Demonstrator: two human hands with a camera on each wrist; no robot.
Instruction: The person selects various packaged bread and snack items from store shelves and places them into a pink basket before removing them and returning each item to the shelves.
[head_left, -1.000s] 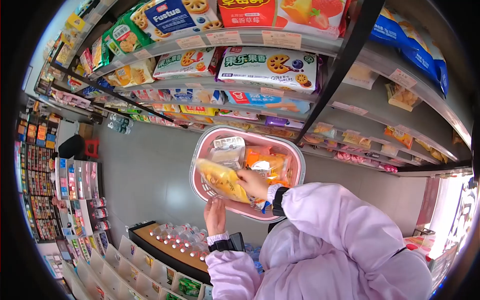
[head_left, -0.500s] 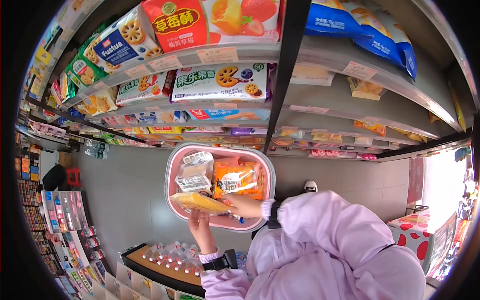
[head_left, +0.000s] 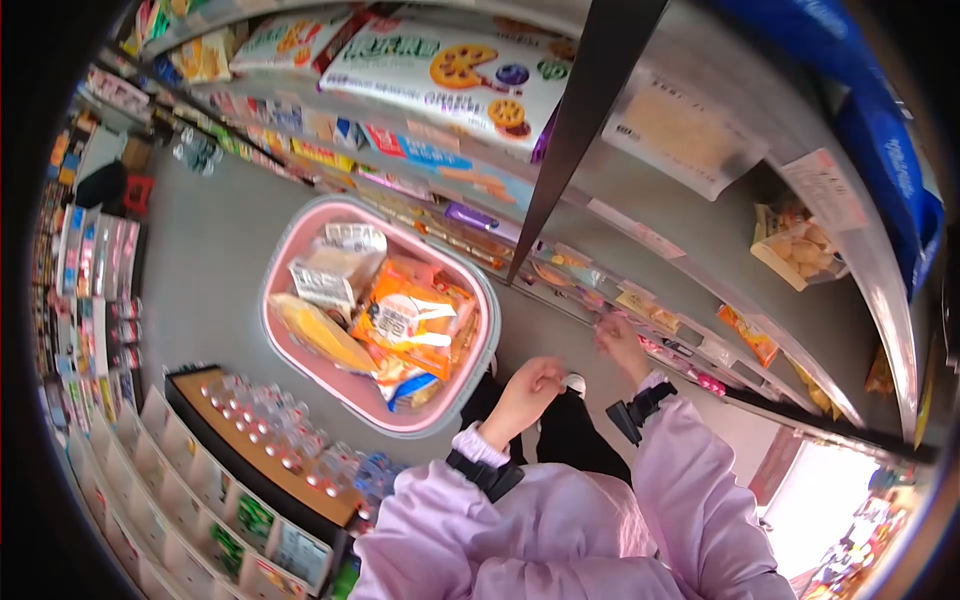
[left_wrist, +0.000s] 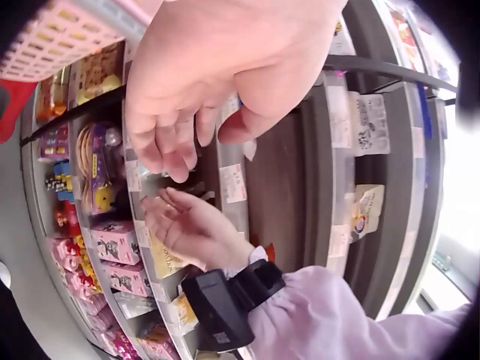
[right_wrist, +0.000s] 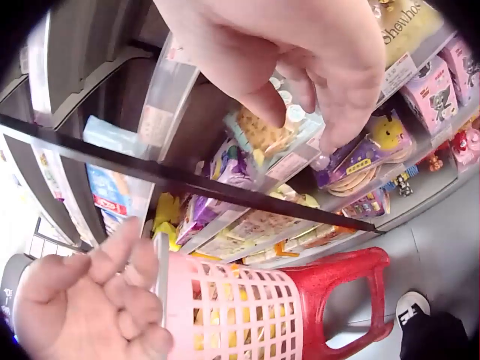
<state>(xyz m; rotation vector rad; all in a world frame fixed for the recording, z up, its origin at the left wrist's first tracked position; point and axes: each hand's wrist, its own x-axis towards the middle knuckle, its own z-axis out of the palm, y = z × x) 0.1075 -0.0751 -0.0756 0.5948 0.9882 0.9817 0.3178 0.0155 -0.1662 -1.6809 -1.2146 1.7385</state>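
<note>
My left hand (head_left: 530, 388) hangs loosely curled and grasps nothing. In the right wrist view its fingers sit just beside the rim of the pink basket (head_left: 492, 330). My right hand (head_left: 620, 345), at two o'clock from the left, is relaxed too, palm open and fingers slack. It holds nothing and is close to the front edge of a grey metal shelf (head_left: 700, 265).

The basket lies at ten o'clock from my left hand. It is an oval of smooth pink plastic, and its wall is a lattice of small square holes. Inside lie glossy, crinkly packs, all touching: a yellow packet (head_left: 320, 335) at its seven o'clock side, an orange packet (head_left: 405, 310) in the middle and a white packet (head_left: 325, 270) at eleven o'clock.

The shelf edges carry flat paper price labels, and small pink boxes (left_wrist: 116, 244) stand in a row low down. A black upright post (head_left: 570, 130) crosses the shelves at twelve o'clock. Bare grey floor (head_left: 200, 260) opens at nine o'clock of the basket, and clear bottles (head_left: 290, 430) crowd a display at its six o'clock.
</note>
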